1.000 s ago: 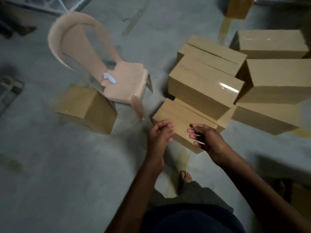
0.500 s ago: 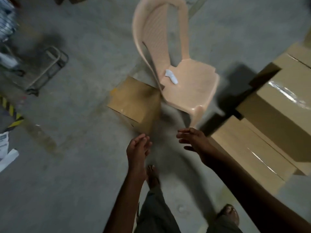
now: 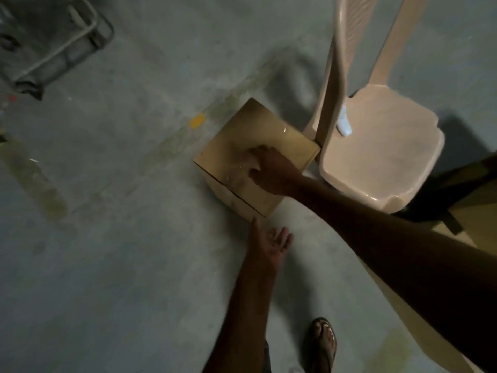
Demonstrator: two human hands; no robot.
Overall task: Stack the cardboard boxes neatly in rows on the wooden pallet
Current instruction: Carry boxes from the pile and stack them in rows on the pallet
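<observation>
cardboard box [image 3: 242,135]: floor, beside chair [image 3: 376,157] | I judge pickup starting | right hand [image 3: 271,172] on top (blurred, grip unclear) | left hand [image 3: 270,244] open, empty | next: clasp both sides, lift

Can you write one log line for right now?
right hand: on top of brown cardboard box | left hand: open, near box | box: beside peach plastic chair

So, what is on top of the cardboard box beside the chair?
Only the right hand lies on top of the cardboard box, its fingers blurred. The surface under that hand is hidden.
</observation>
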